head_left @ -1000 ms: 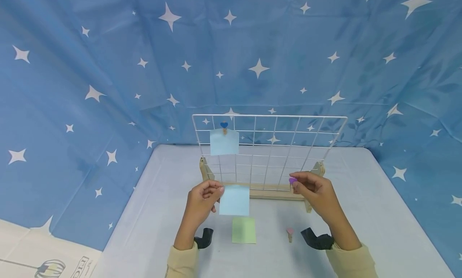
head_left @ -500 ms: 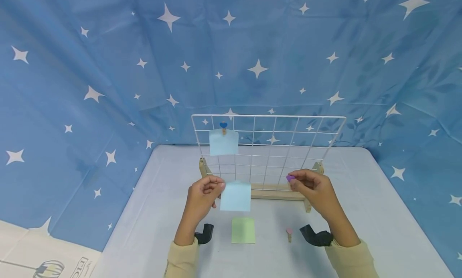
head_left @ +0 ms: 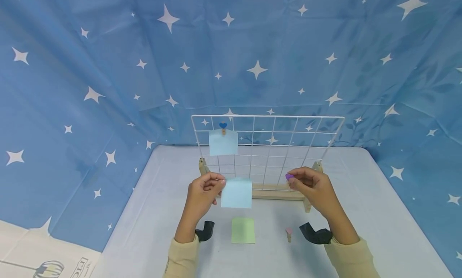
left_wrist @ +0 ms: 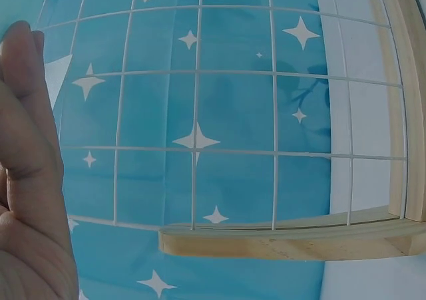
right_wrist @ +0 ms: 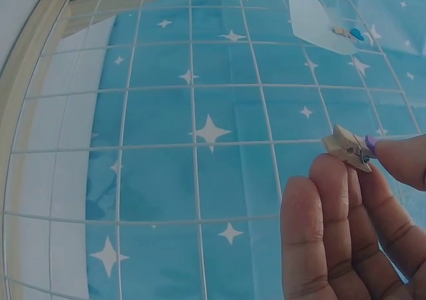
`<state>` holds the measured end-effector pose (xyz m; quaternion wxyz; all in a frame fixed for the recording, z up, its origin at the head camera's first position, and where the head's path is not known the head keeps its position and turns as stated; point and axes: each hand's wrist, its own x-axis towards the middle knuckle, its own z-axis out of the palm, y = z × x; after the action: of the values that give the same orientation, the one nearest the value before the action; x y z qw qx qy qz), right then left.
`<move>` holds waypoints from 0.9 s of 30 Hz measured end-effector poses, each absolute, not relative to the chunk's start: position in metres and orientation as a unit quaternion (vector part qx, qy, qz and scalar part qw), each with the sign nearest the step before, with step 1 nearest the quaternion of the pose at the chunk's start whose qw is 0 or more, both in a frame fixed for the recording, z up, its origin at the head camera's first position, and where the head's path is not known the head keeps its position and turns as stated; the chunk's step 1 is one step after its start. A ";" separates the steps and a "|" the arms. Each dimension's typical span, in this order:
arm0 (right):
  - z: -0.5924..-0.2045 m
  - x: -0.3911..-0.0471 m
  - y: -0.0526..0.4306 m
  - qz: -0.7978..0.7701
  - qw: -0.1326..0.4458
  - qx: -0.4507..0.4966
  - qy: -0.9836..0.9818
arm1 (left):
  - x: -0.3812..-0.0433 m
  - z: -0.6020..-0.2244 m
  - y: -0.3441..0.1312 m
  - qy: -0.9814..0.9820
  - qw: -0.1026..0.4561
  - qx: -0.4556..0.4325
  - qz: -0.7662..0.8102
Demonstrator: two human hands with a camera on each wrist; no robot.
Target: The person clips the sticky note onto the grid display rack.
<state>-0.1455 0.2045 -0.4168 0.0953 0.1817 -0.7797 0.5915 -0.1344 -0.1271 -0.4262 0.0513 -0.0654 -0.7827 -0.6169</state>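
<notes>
My left hand (head_left: 203,191) pinches a light blue paper square (head_left: 236,193) by its upper left corner, in front of the lower part of a white wire grid (head_left: 268,131). Between the thumb and fingers of my right hand (head_left: 313,189) is a small wooden clothespin (right_wrist: 347,148) with a purple heart (head_left: 289,176) on it, apart from the wires. Another light blue paper (head_left: 223,143) hangs at the grid's upper left under a clothespin with a blue heart (head_left: 223,125). In the left wrist view the hand (left_wrist: 30,173) fills the left edge and the paper is mostly cut off.
A wooden stand (head_left: 278,194) carries the grid on the white table (head_left: 173,165). Nearer lie a green paper square (head_left: 243,230) and a clothespin with a pink heart (head_left: 288,234). Black wrist mounts (head_left: 315,234) jut inward from both wrists. A blue star-print cloth (head_left: 216,49) hangs behind.
Both hands have risen slightly toward the grid, carrying the blue paper and the purple-heart clothespin. The right hand has also shifted a little left. The things on the table stay put.
</notes>
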 end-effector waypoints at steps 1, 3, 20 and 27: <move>-0.416 -0.145 0.204 0.590 0.096 0.181 -0.781 | -0.134 -0.426 -0.127 -0.782 0.053 -0.066 -0.617; -0.416 -0.145 0.204 0.585 0.096 0.179 -0.785 | -0.133 -0.426 -0.128 -0.782 0.054 -0.068 -0.617; -0.403 -0.146 0.201 0.564 0.117 0.179 -0.797 | -0.138 -0.419 -0.122 -0.777 0.066 -0.074 -0.621; -0.402 -0.146 0.200 0.558 0.124 0.184 -0.800 | -0.140 -0.417 -0.119 -0.772 0.081 -0.084 -0.624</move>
<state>-0.1461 0.2002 -0.4017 0.1237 0.1841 -0.7996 0.5580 -0.1399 -0.1187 -0.4173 0.0809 -0.0837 -0.7724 -0.6244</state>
